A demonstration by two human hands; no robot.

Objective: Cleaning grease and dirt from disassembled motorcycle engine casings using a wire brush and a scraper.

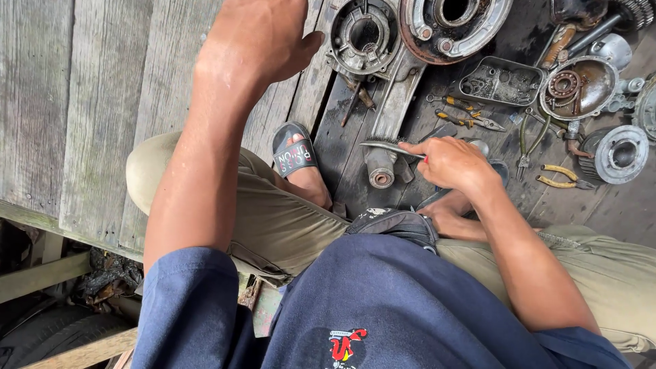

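Soft, even daylight falls from above, leaving only faint shadows on the grey wooden floor (102,102) and a dim patch at lower left. The raised left hand (256,37) is slightly blurred. The wide lens bends the planks near the edges.

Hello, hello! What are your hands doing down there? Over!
Right hand grips a wire brush, bristles over the metal arm. Left hand open, raised, holding nothing. Pliers and greasy parts lie close by.

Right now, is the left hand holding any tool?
No. The left hand is empty, fingers spread above the wooden planks, while the right hand grips the wire brush.
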